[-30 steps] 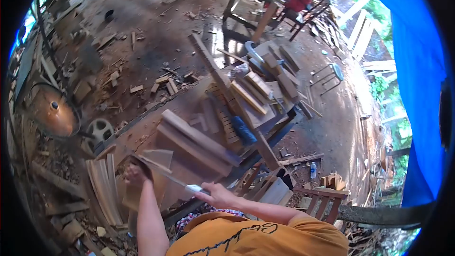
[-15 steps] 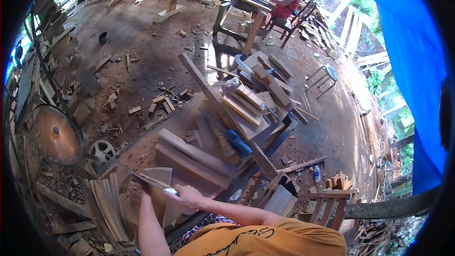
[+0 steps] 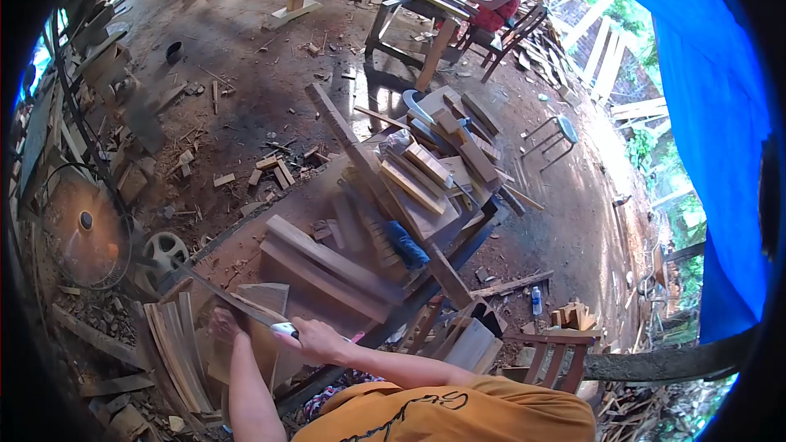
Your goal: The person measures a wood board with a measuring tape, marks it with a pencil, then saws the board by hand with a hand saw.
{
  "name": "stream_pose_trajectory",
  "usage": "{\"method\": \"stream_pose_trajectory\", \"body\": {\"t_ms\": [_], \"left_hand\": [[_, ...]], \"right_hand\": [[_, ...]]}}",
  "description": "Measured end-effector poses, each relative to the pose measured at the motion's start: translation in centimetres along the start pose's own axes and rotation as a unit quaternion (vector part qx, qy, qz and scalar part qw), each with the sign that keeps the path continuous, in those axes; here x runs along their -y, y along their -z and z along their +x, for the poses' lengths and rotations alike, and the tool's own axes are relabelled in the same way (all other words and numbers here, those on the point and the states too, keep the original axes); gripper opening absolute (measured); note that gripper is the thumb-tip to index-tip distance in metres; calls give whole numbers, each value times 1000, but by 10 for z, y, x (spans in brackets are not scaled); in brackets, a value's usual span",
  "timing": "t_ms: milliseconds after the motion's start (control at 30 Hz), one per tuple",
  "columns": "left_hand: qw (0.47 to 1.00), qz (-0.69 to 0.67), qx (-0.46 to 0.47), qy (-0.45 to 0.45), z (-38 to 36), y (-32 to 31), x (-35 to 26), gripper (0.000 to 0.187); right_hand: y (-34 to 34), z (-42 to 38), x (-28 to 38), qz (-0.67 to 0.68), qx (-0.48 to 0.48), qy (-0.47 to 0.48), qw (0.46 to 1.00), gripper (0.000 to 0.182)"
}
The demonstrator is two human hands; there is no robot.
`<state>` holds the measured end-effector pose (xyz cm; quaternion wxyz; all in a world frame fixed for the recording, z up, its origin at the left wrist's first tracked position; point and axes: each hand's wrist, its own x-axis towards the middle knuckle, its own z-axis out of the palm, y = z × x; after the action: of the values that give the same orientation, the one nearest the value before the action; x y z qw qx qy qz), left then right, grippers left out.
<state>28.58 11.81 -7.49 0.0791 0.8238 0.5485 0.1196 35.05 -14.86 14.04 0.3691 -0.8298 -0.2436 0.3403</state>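
Observation:
My right hand (image 3: 322,340) is closed around the white handle (image 3: 283,330) of a handsaw. Its long thin blade (image 3: 233,299) points up and left, over a wooden board (image 3: 266,299) on the low workbench. Beside the blade, my left hand (image 3: 226,326) is on the wood at the board's left side, its fingers bent over it and partly blurred. Two long planks (image 3: 327,270) lie side by side just beyond the board. Left of my left hand, several thin curved wooden slats (image 3: 182,352) stand together.
A fan (image 3: 86,229) stands at the left near a pale wheel (image 3: 166,251). Stacked wood blocks (image 3: 426,172) and a blue bundle (image 3: 405,244) cover the bench's far part. A long beam (image 3: 372,176) crosses it. Further back a person (image 3: 498,4) sits at a table. A stool (image 3: 557,137) stands right.
The whole view has shifted slightly, so most things appear a little further left. The saw remains in my right hand, and my left hand stays on the wood.

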Motion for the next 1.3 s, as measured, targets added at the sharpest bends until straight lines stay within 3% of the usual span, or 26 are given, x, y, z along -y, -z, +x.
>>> {"method": "stream_pose_trajectory", "body": {"t_ms": [133,200,267,333,400,500,600,700,800,967,1067,1100,1200,1233,1300], "left_hand": [[997,64,-29,-30,-12,26,-21,41],[995,88,28,-28,-14,48,-40,41],[997,64,30,-38,-17,50,-36,39],[998,36,21,-51,-15,48,-36,37],[995,70,15,-70,-12,40,-31,34],[996,61,16,-56,-8,26,-19,34],[994,76,51,-62,-16,75,-57,36],[993,82,88,-22,-5,41,-36,36],[990,108,42,-74,-20,66,-51,39],[997,21,58,-40,-23,57,-49,46],[995,69,49,-48,-31,70,-58,47],[999,10,14,-35,-29,34,-31,46],[997,44,58,3,-25,46,-38,48],[995,76,3,-57,-30,56,-45,45],[995,46,53,-68,-32,83,-73,44]], "right_hand": [[25,-40,3,15,34,-40,998,64],[26,-59,-10,33,20,-37,999,64],[23,-66,-13,45,7,-46,998,65],[14,-32,-5,24,39,-60,997,65],[-6,4,-3,-4,-2,-16,1000,64],[-3,-6,-4,15,-2,-14,1000,63],[25,-61,-6,30,30,-48,998,63],[30,-72,-10,11,41,-67,997,63],[23,-62,-17,7,21,-41,999,64],[19,-67,-22,20,29,-62,997,65],[12,-48,-5,19,21,-66,997,66],[9,-38,2,-7,11,-60,998,67],[20,-30,-5,-1,14,-45,999,66],[26,-37,-7,-8,24,-47,999,65],[41,-60,-7,-19,24,-68,997,63]]}}
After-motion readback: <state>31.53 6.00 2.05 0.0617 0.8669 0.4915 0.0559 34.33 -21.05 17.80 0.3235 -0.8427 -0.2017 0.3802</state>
